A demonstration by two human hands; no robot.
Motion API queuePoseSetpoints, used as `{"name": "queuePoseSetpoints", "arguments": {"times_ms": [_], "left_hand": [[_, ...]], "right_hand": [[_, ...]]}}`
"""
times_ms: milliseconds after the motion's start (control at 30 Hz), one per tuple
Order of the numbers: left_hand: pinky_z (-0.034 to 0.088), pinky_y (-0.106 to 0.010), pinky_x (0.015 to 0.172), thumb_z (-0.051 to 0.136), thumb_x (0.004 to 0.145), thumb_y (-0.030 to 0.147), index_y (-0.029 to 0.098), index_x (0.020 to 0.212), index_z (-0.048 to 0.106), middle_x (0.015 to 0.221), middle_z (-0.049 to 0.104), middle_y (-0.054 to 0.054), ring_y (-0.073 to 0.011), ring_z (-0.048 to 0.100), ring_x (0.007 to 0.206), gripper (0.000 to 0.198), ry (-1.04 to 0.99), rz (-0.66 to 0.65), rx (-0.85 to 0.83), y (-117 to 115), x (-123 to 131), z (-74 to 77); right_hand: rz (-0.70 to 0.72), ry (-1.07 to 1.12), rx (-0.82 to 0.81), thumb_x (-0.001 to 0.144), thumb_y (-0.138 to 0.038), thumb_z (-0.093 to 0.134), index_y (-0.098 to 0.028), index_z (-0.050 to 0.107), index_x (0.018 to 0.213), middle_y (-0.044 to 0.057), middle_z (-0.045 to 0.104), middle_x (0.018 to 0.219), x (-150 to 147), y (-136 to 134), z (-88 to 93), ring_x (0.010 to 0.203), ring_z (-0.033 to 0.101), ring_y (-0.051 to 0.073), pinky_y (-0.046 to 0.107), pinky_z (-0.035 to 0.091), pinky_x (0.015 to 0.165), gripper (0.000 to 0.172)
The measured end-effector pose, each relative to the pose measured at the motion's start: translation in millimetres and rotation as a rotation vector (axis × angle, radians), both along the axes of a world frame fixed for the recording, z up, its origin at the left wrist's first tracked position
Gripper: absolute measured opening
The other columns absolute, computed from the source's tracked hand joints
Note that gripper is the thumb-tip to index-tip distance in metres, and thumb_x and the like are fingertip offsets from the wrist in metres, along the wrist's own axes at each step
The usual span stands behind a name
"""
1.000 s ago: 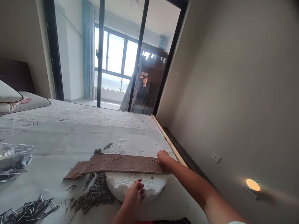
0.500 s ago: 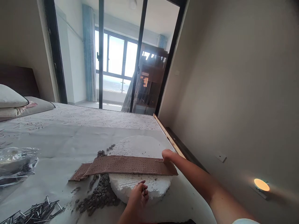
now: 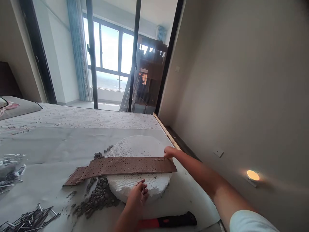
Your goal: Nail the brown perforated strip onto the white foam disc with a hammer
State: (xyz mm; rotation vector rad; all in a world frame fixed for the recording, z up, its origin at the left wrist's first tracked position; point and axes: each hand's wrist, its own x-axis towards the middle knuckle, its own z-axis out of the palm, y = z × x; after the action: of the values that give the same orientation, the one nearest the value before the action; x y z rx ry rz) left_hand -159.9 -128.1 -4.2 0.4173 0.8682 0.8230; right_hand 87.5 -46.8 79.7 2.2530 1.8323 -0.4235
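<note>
A round white foam disc [image 3: 140, 146] lies on a paper-covered surface [image 3: 48, 145]. A long brown perforated strip [image 3: 125, 166] lies across the disc. My right hand [image 3: 169, 152] is at the strip's right end, fingers pinched together on something too small to name, by a short row of nails. My left hand [image 3: 138, 195] rests against the disc's near edge with fingers curled, holding what looks like thin nails.
A heap of dark gravel [image 3: 96, 198] lies left of the disc. Loose nails [image 3: 29, 219] are piled at the near left, beside a plastic bag [image 3: 9, 169]. A hammer with a red and black handle [image 3: 169, 220] lies by the near edge. A wall stands close on the right.
The camera tilted down and shifted, bringing the hammer into view. My right hand lifted slightly at the strip's end into a pinch. My left hand stayed at the disc's edge.
</note>
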Motion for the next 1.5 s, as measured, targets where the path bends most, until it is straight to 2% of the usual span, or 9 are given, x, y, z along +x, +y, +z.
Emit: {"name": "queuePoseSetpoints", "arguments": {"times_ms": [200, 367, 533, 667, 733, 767, 900, 1067, 1500], "left_hand": [[0.036, -0.016, 0.043, 0.056, 0.071, 0.008, 0.017, 0.099, 0.050, 0.059, 0.047, 0.004, -0.0051, 0.047, 0.044, 0.030, 0.032, 0.055, -0.035, -0.5, 3.1, 5.3], [0.048, -0.022, 0.056, 0.049, 0.073, 0.006, 0.015, 0.094, 0.049, 0.060, 0.053, 0.001, -0.0111, 0.060, 0.056, 0.023, 0.025, -0.008, -0.063, -7.0, 4.3, 24.9], [0.030, -0.016, 0.037, 0.042, 0.079, 0.011, 0.015, 0.079, 0.048, 0.053, 0.047, 0.004, -0.0057, 0.042, 0.038, 0.007, -0.006, -0.206, -0.047, -10.7, -0.2, 33.4], [0.016, -0.014, 0.034, 0.041, 0.078, 0.010, 0.014, 0.085, 0.048, 0.053, 0.041, 0.006, -0.0019, 0.028, 0.033, 0.011, -0.025, -0.159, -0.077, -6.4, -3.2, 31.4], [0.016, -0.013, 0.035, 0.042, 0.077, 0.009, 0.013, 0.092, 0.048, 0.055, 0.042, 0.006, -0.0012, 0.027, 0.034, 0.017, -0.025, -0.136, -0.081, -5.4, -3.8, 30.5], [0.016, -0.013, 0.035, 0.042, 0.076, 0.007, 0.013, 0.095, 0.048, 0.055, 0.041, 0.007, -0.0010, 0.027, 0.034, 0.020, -0.016, -0.123, -0.081, -5.5, -3.9, 30.0], [0.017, -0.013, 0.037, 0.041, 0.073, 0.003, 0.014, 0.097, 0.048, 0.053, 0.040, 0.008, -0.0012, 0.028, 0.035, 0.027, 0.004, -0.074, -0.071, -6.7, -3.4, 26.8], [0.017, -0.013, 0.037, 0.043, 0.074, 0.003, 0.014, 0.097, 0.048, 0.053, 0.041, 0.008, -0.0008, 0.029, 0.035, 0.027, 0.007, -0.059, -0.067, -5.9, -2.7, 23.2], [0.020, -0.015, 0.038, 0.042, 0.075, 0.004, 0.013, 0.098, 0.047, 0.054, 0.043, 0.007, -0.0023, 0.031, 0.036, 0.025, 0.012, -0.049, -0.077, -7.6, -4.0, 25.0]], "right_hand": [[0.114, 0.245, -0.044, 0.082, -0.025, 0.054, -0.012, 0.067, 0.085, 0.007, 0.072, 0.086, -7.7, -18.5, 29.3, 0.078, 0.065, 0.013, 0.019, 0.045, 0.067, 0.018], [0.403, 0.685, -0.447, 0.077, -0.033, 0.059, -0.014, 0.065, 0.084, 0.001, 0.067, 0.072, -66.2, -45.9, 29.3, 0.062, 0.064, 0.010, 0.019, 0.047, 0.061, 0.021], [0.650, 0.426, -0.320, 0.074, -0.037, 0.063, -0.014, 0.068, 0.081, -0.001, 0.062, 0.061, -112.5, -59.9, 11.5, 0.052, 0.055, 0.009, 0.018, 0.038, 0.050, 0.025], [0.519, 0.367, -0.007, 0.087, -0.041, 0.046, -0.017, 0.065, 0.106, 0.004, 0.069, 0.084, -83.5, -55.9, 3.1, 0.066, 0.061, 0.011, 0.019, 0.042, 0.058, 0.035], [0.312, 0.037, 0.278, 0.092, -0.033, 0.038, -0.017, 0.064, 0.109, 0.007, 0.068, 0.101, -57.0, -50.8, -2.7, 0.084, 0.063, 0.014, 0.020, 0.043, 0.069, 0.035], [0.260, -0.044, 0.301, 0.091, -0.026, 0.038, -0.012, 0.065, 0.106, 0.012, 0.066, 0.105, -45.0, -48.1, -6.7, 0.092, 0.062, 0.018, 0.024, 0.043, 0.074, 0.033], [0.231, -0.172, 0.269, 0.085, -0.013, 0.043, -0.007, 0.069, 0.090, 0.019, 0.067, 0.098, -20.6, -40.0, -27.7, 0.093, 0.062, 0.024, 0.029, 0.043, 0.077, 0.028], [0.261, -0.237, 0.218, 0.077, -0.005, 0.049, -0.006, 0.069, 0.093, 0.021, 0.065, 0.101, -22.9, -34.7, -46.0, 0.094, 0.062, 0.025, 0.029, 0.043, 0.080, 0.025], [0.186, -0.199, 0.222, 0.078, -0.020, 0.052, -0.012, 0.072, 0.093, 0.018, 0.068, 0.100, -10.5, -16.8, -40.0, 0.092, 0.062, 0.024, 0.027, 0.042, 0.077, 0.026]]}}
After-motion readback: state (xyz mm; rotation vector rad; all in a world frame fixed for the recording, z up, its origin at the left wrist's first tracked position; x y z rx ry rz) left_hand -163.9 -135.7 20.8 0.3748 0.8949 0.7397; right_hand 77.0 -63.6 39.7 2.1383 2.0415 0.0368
